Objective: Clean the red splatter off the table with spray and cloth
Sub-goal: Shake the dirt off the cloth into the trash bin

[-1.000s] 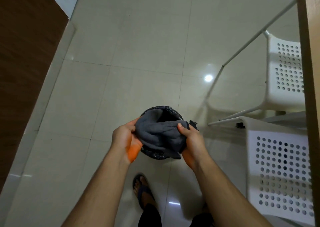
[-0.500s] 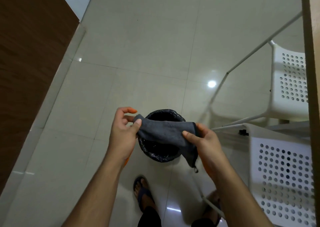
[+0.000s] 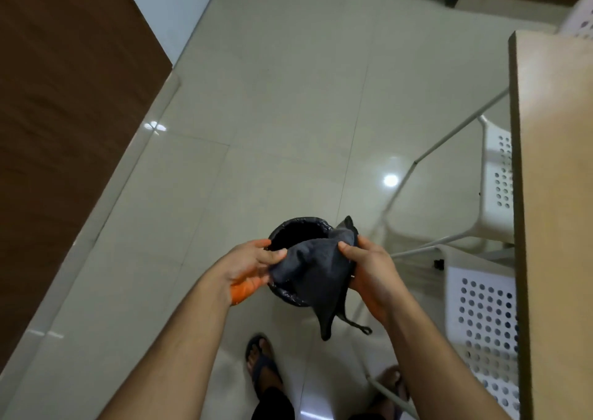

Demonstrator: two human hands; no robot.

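Note:
A dark grey cloth (image 3: 316, 272) hangs between both hands above a small bin lined with a black bag (image 3: 296, 228) on the floor. My left hand (image 3: 248, 267) pinches the cloth's left edge; an orange-red stain covers the heel of that palm. My right hand (image 3: 369, 268) grips the cloth's right side, thumb on top. One corner of the cloth and a thin loop dangle below. The wooden table (image 3: 555, 195) runs along the right edge; no splatter or spray bottle shows.
Two white perforated chairs (image 3: 481, 317) (image 3: 499, 175) stand tucked beside the table at right. A brown wooden wall (image 3: 64, 114) lines the left. Glossy beige floor tiles (image 3: 272, 114) stretch ahead. My feet in sandals (image 3: 261, 365) stand below the bin.
The view tilted up, showing more floor and the table's top. The cloth went from bunched to stretched flat, and now droops with a corner hanging; both hands stayed over the bin.

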